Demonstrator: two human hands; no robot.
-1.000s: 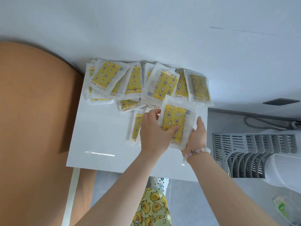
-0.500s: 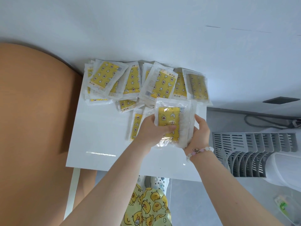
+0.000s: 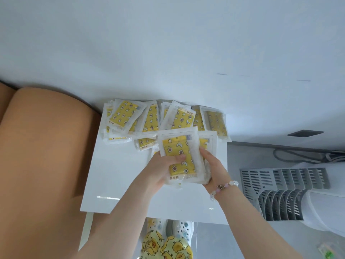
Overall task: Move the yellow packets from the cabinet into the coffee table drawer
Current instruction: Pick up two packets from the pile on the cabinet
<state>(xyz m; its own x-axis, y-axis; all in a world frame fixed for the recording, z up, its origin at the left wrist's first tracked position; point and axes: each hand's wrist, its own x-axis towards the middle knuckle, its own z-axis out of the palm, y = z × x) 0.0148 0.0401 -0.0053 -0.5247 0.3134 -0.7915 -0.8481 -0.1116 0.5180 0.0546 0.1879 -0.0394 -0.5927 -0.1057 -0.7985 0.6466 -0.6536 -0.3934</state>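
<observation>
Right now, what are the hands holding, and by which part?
A stack of packets: the left hand grips its left edge, thumb across the front; the right hand grips its right edge.

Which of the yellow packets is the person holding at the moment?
The nearest packet, atop the small bundle gripped between left hand and right hand; the rest lie loose on the white cabinet top.
</observation>
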